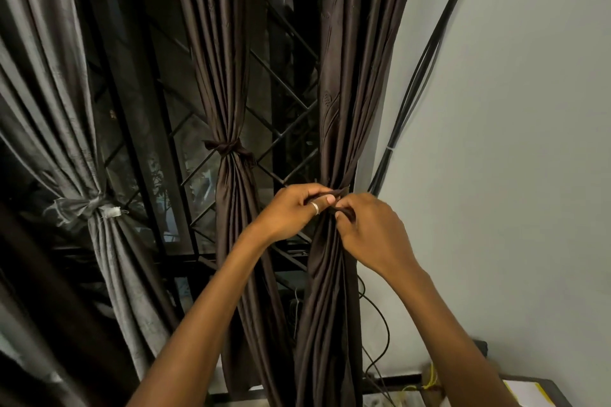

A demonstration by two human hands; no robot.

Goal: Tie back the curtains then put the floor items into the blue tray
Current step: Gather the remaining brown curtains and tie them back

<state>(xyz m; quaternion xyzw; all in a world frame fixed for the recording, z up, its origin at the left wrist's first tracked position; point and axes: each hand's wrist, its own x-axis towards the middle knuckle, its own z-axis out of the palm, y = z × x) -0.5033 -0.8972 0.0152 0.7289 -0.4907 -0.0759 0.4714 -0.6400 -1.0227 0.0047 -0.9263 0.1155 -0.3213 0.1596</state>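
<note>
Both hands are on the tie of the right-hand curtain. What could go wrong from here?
1. The left hand and right hand only pinch the tie ends at the fingertips; a slip could loosen it and let the gathered right curtain spread open.
2. Black cables run down the wall right beside that curtain; the tie might catch one.

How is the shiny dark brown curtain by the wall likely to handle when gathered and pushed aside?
Probably floppy: the shiny dark brown curtain hangs in soft folds and cinches thin where the left hand and right hand pinch the dark tie band. Its sheen suggests slipperiness, so the band might slide. It hangs free, so it likely swings back if pushed.
</note>
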